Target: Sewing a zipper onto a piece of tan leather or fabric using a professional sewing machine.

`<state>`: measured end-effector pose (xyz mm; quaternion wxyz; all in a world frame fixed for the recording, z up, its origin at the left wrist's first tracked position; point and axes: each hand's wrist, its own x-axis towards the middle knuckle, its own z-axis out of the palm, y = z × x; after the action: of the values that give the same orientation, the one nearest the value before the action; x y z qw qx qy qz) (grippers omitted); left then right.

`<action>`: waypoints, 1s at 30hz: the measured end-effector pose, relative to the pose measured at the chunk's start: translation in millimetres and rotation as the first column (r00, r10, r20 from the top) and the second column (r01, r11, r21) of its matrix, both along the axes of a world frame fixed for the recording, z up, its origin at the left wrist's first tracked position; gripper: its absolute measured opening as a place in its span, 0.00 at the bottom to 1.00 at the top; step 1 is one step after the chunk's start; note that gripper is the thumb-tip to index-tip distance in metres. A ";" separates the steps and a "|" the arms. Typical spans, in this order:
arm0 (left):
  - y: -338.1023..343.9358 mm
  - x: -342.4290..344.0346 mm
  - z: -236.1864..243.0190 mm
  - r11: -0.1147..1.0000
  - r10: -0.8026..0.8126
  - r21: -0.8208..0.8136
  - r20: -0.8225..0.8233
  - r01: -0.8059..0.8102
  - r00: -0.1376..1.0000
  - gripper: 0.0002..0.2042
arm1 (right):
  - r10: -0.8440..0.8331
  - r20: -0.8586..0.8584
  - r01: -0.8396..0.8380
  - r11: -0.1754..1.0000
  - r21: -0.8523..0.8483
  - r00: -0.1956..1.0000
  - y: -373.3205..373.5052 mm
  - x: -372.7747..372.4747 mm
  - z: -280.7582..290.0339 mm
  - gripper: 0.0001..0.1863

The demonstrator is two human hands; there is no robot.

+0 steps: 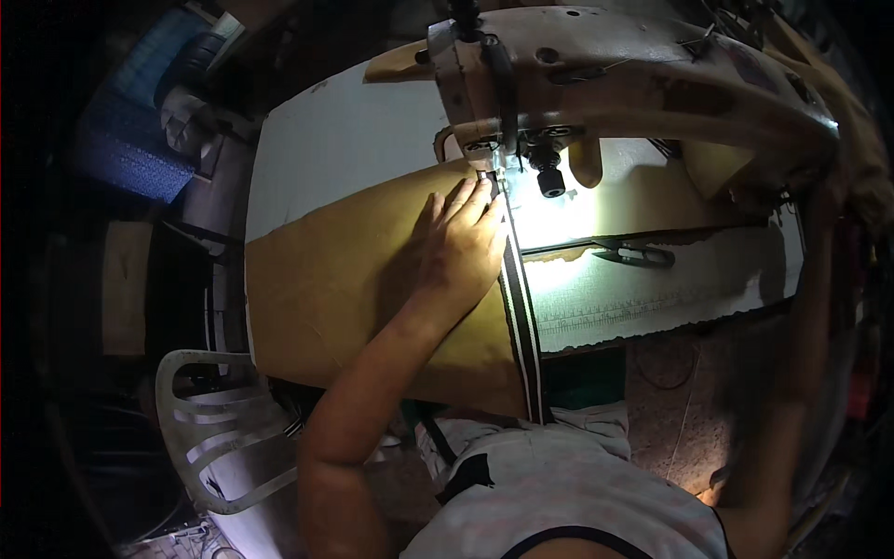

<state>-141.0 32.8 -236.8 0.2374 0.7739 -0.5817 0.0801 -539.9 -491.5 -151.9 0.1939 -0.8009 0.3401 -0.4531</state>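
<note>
Left of centre, the tan cloth [321,293] lies spread on the table [340,140]; it should feed best flat and unpuckered. At centre, the left hand [463,244] rests palm down, fingers extended, gripping nothing; light, even pressure seems enough, with the fingertips, just beside the needle area [500,172], needing care. Along the cloth's right edge, the striped strip [523,321] runs down to the lap, and its line wants to be straight. Right of centre, the snips [638,254] lie clear of it. At far right, the right hand [829,191] is by the machine [652,88], its grip too dim to tell.
</note>
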 end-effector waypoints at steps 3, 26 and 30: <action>-0.7 2.4 0.1 1.000 0.003 0.002 0.011 -0.004 1.000 0.17 | 0.005 0.053 -0.007 0.999 0.045 0.999 1.6 0.6 -3.3 0.27; -1.3 22.1 1.0 0.994 -0.087 -0.072 -0.034 0.084 0.996 0.16 | 0.021 0.235 -0.056 0.988 0.145 0.972 10.3 -5.9 -39.4 0.25; -9.0 41.4 21.2 0.998 -0.056 0.035 -0.039 0.057 0.998 0.17 | 0.083 0.814 -0.761 0.422 0.494 0.575 20.2 1.0 -14.3 0.24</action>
<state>-99.6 23.8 -215.6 0.2366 0.7625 -0.6002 0.0483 -538.8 -471.3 -166.2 0.7668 -0.4464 0.1725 -0.4278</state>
